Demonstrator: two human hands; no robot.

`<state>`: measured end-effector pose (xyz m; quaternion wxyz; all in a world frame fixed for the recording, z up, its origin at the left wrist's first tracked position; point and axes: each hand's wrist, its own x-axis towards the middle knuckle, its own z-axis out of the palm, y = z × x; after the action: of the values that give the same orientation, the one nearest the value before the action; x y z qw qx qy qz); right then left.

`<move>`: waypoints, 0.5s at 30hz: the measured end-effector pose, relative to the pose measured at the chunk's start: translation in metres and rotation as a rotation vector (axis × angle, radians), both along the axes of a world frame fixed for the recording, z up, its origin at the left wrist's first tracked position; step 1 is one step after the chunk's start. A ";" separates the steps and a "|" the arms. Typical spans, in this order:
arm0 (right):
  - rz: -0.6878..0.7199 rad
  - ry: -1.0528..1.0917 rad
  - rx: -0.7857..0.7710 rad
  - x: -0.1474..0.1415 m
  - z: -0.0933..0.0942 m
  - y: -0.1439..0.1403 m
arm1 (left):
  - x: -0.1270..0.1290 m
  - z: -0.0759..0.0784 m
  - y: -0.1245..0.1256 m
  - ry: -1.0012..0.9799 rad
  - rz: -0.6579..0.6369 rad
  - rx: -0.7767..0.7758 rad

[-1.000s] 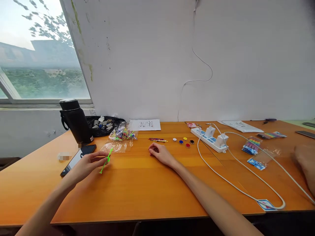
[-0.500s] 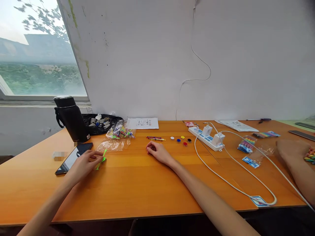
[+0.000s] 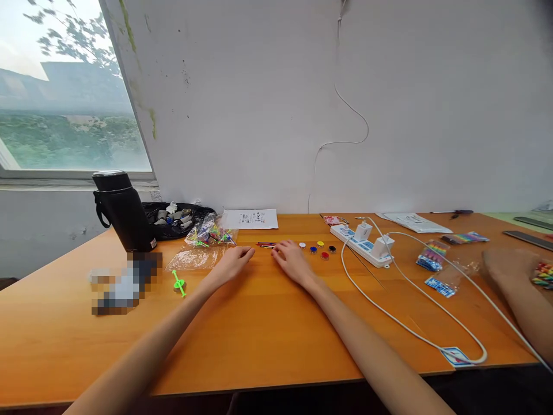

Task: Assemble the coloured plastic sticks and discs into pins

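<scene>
Both of my hands rest on the orange table (image 3: 268, 340). My left hand (image 3: 232, 263) lies palm down with nothing in it, just right of an empty clear plastic bag (image 3: 193, 257). My right hand (image 3: 292, 261) lies close beside it, its fingers reaching a few thin coloured sticks (image 3: 266, 244). A green spinning top (image 3: 178, 283) sits alone on the table to the left, away from both hands. Several small coloured discs (image 3: 320, 248) lie just right of my right hand.
A black flask (image 3: 121, 211), a dark bag of small parts (image 3: 177, 217), a bag of coloured pieces (image 3: 210, 232) and a paper sheet (image 3: 252, 218) stand at the back. A white power strip (image 3: 362, 240) with a cable (image 3: 410, 328) lies to the right. Another person's hand (image 3: 510, 264) is at far right.
My left hand has let go of the green spinning top, left it on the table and moved right toward the sticks. My right hand has slid forward to the sticks.
</scene>
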<state>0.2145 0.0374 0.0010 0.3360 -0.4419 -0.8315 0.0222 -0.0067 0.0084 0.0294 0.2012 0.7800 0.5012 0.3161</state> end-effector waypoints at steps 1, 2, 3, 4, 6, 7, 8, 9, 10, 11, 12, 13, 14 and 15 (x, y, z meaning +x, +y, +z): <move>-0.093 -0.033 0.047 0.009 0.001 0.003 | 0.004 -0.005 0.003 -0.017 -0.010 -0.013; -0.189 -0.064 0.080 0.017 0.001 0.006 | 0.006 -0.011 0.004 -0.054 -0.014 -0.015; -0.278 -0.097 0.100 0.026 0.001 0.009 | 0.006 -0.017 0.004 -0.102 -0.016 -0.012; -0.353 -0.132 0.108 0.034 0.000 0.012 | 0.006 -0.023 0.004 -0.150 -0.021 -0.011; -0.449 -0.196 0.102 0.047 -0.003 0.016 | 0.005 -0.032 0.002 -0.236 -0.045 -0.025; -0.472 -0.220 0.094 0.052 -0.005 0.018 | 0.004 -0.035 0.001 -0.258 -0.061 -0.038; -0.480 -0.238 0.084 0.055 -0.007 0.019 | 0.004 -0.038 0.001 -0.268 -0.075 -0.053; -0.478 -0.252 0.073 0.058 -0.008 0.020 | 0.004 -0.039 0.001 -0.271 -0.084 -0.067; -0.470 -0.261 0.063 0.059 -0.008 0.021 | 0.004 -0.039 0.002 -0.271 -0.087 -0.078; -0.461 -0.263 0.057 0.060 -0.008 0.022 | 0.004 -0.040 0.002 -0.272 -0.086 -0.085; -0.452 -0.256 0.053 0.060 -0.007 0.022 | 0.004 -0.040 0.003 -0.276 -0.088 -0.087; -0.441 -0.236 0.051 0.059 -0.006 0.022 | 0.005 -0.040 0.004 -0.286 -0.093 -0.084; -0.422 -0.201 0.050 0.057 -0.004 0.022 | 0.005 -0.040 0.004 -0.307 -0.100 -0.080; -0.386 -0.148 0.047 0.054 -0.001 0.021 | 0.005 -0.040 0.004 -0.340 -0.108 -0.081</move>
<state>0.2686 0.0581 -0.0003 0.2823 -0.5854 -0.7541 -0.0945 -0.0015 0.0127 -0.0108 0.3311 0.7321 0.4298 0.4118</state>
